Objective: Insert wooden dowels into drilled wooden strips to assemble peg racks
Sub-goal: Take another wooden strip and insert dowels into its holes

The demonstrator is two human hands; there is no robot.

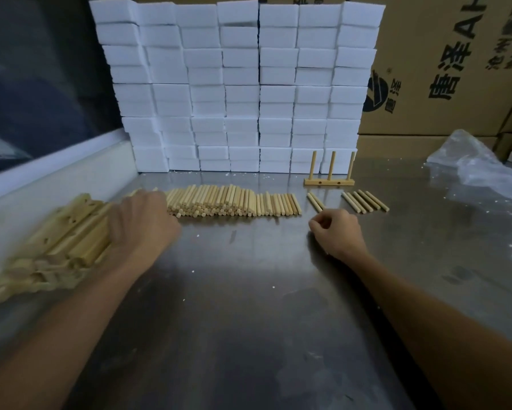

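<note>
1. Where the steel surface meets the back wall, a stack of white foam blocks rises in even rows, and brown cardboard boxes printed with black characters stand to its right; what the boxes hold cannot be seen.
2. A crumpled clear plastic bag lies at the far right of the surface, and its contents cannot be made out.
3. A broad heap of pale wooden dowels lies side by side in front of the foam, with their cut ends facing the camera.
4. To the right of the heap, a pair of loose dowels lies apart, and further right a small group of five dowels lies in a slanted row.
5. Behind these, a finished peg rack stands just in front of the foam: a short light strip with side holes and three dowels upright in it.
6. At the left edge, a pile of drilled wooden strips is blurred; round holes show on several faces.
7. The left hand reaches onto that pile with its back to the camera; its fingers are hidden and blurred, so whether they grip a strip cannot be told.
8. The right hand rests on the surface just in front of the pair of loose dowels, its fingers curled inward with nothing visible in them.
</note>
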